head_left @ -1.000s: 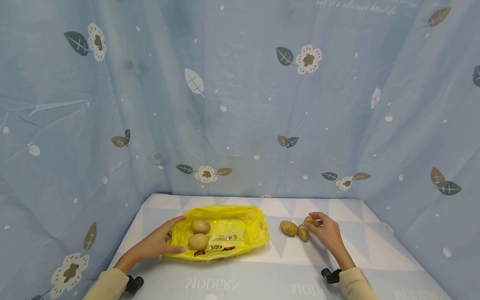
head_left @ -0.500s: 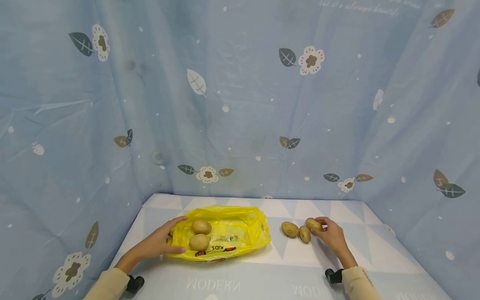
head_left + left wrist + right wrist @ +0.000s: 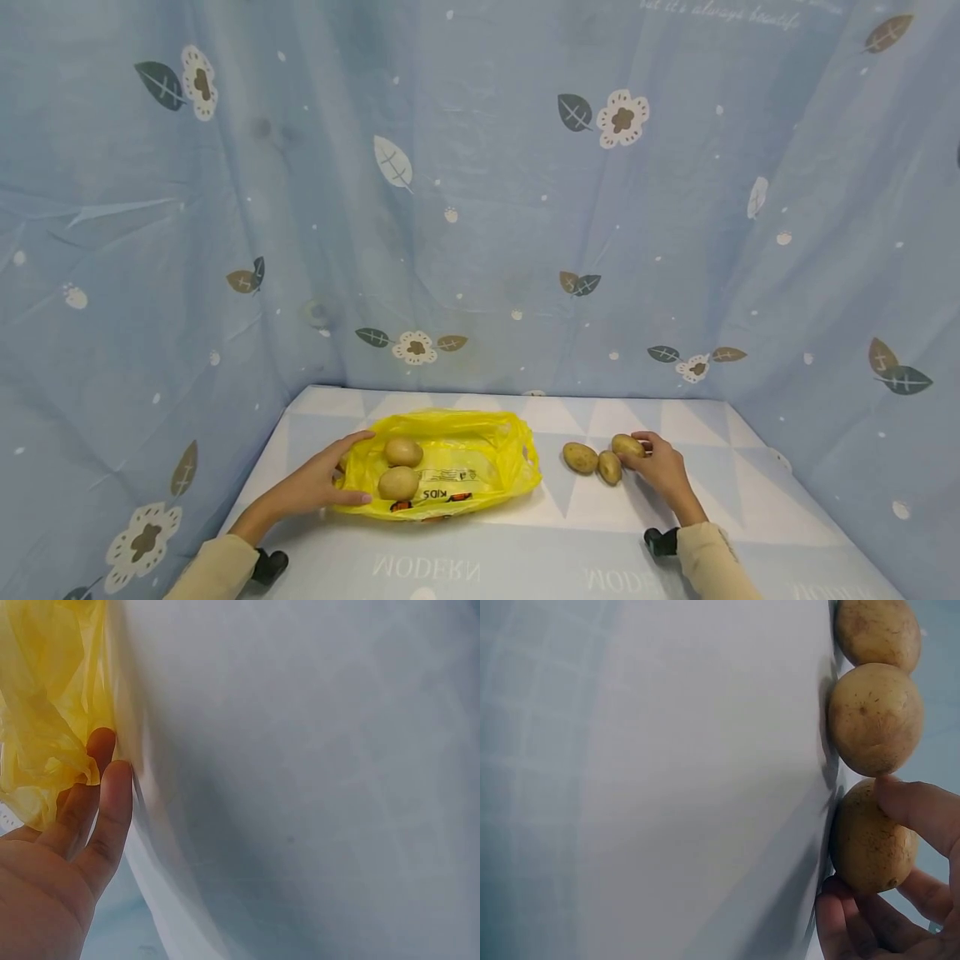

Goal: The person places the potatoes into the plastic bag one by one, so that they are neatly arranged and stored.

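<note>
A yellow plastic bag [image 3: 480, 433] lies on its side on the table, its mouth spread wide. Two potatoes, one farther back [image 3: 403, 452] and one nearer [image 3: 398, 483], rest inside it. Another brownish patch shows beside the left fingers, mostly hidden. My left hand [image 3: 318, 479] holds the bag's left end; the left wrist view has the fingers under gathered yellow plastic [image 3: 45, 742]. At the right, my right hand [image 3: 666, 473] grips a potato [image 3: 871, 844] between thumb and fingers, low at the table. Two more potatoes, a larger [image 3: 581, 458] and a smaller [image 3: 610, 468], lie alongside.
The table [image 3: 540, 542] wears a white and pale blue cloth with triangles and mirrored lettering. Blue curtains [image 3: 487, 208] with leaf and flower prints enclose the back and both sides. Small black devices, left [image 3: 270, 567] and right [image 3: 662, 542], sit at the wrists.
My right hand has moved from over the rear potato to its right side, uncovering most of it. My left hand and the bag stay in place.
</note>
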A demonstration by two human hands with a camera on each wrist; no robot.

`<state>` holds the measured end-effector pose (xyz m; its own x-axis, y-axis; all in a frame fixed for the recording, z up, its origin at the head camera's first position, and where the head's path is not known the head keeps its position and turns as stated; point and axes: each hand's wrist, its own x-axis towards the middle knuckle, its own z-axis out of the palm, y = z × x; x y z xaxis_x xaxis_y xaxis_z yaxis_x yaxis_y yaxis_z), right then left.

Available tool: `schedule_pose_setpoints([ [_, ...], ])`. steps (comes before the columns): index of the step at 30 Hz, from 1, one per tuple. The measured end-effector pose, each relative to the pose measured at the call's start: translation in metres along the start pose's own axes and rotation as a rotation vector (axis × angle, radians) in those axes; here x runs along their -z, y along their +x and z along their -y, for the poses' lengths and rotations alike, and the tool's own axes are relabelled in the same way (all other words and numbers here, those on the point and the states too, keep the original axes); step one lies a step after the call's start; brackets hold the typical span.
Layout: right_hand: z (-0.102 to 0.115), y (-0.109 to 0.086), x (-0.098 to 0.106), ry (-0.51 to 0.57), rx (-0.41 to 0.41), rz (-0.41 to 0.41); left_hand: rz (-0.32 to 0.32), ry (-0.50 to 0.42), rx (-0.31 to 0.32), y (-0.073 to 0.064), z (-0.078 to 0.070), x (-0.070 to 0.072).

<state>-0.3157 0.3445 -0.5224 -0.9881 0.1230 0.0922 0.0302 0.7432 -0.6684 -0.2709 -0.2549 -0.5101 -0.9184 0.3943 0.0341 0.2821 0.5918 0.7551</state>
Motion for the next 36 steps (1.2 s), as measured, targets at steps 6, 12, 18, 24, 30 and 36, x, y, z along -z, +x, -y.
schedule_pose_setpoints([
  [6, -0.001, 0.005, -0.001, -0.002, -0.02, -0.003, 0.001, 0.006, -0.005, 0.0, 0.003, 0.0],
  [12, 0.0, 0.007, -0.004, -0.002, -0.026, -0.02, -0.004, 0.01, -0.009, 0.0, 0.004, 0.001],
  [18, 0.0, 0.004, -0.004, -0.015, -0.037, -0.039, 0.002, 0.003, -0.004, 0.001, 0.003, 0.0],
  [24, 0.0, 0.002, -0.003, -0.01, -0.033, -0.056, 0.009, -0.011, -0.004, 0.002, 0.004, 0.0],
  [30, 0.001, 0.0, -0.001, 0.017, -0.02, -0.069, 0.011, -0.015, 0.0, 0.002, 0.006, 0.0],
  [36, 0.004, -0.003, 0.004, 0.041, -0.022, -0.06, 0.004, -0.006, 0.003, 0.003, 0.006, 0.0],
])
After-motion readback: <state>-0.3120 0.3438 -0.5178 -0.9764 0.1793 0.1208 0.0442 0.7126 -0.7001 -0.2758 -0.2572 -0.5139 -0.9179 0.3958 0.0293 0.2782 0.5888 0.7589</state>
